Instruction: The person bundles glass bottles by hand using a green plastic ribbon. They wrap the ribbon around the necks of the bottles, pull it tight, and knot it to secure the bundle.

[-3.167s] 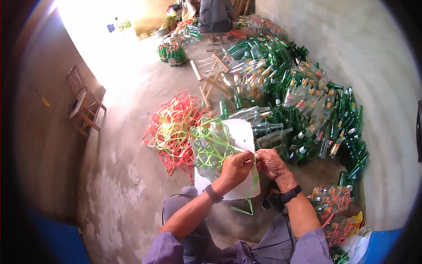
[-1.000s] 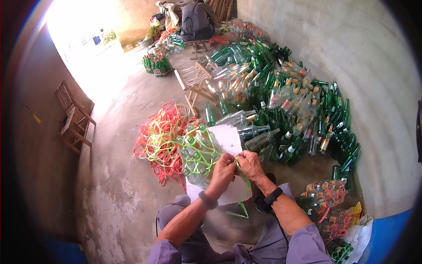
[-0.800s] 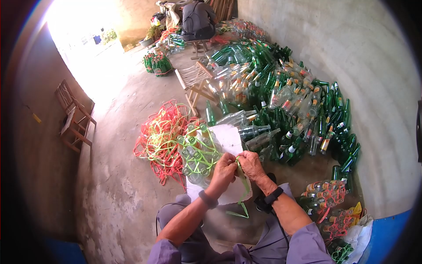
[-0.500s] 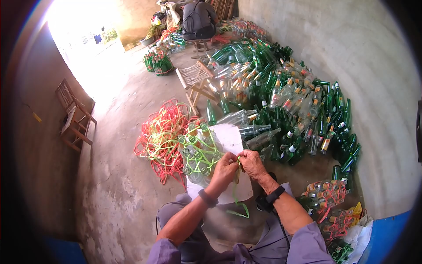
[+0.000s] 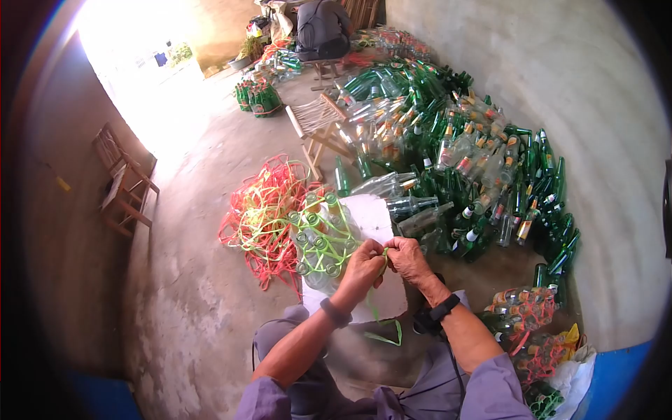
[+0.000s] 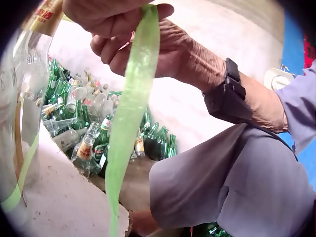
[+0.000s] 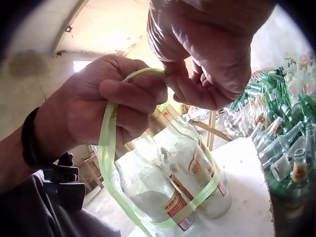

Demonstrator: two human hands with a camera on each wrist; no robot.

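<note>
In the head view my left hand (image 5: 364,269) and right hand (image 5: 409,259) meet fingertip to fingertip over a white board (image 5: 392,301). Between them they pinch a light green plastic strap (image 6: 133,98); its loose tail dangles below the left hand. In the right wrist view the strap passes over the curled left fingers, then down around the bottles. Fingers partly hide the spot where the strap ends meet. Just left of the hands, a bundle of clear glass bottles (image 5: 318,245) stands upright on the board, green strap laced among their necks and around their sides.
A tangle of red and yellow-green straps (image 5: 269,217) lies left of the bundle. Loose green and clear bottles (image 5: 455,154) are heaped along the right wall. A folding stool (image 5: 318,119) stands ahead, a wooden chair (image 5: 126,182) at left. Another person (image 5: 322,28) sits at the back.
Both hands stay together on the strap, with small finger shifts. The strap's hanging tail has swung left, from beside the right hand to below the left. The head view has shifted slightly.
</note>
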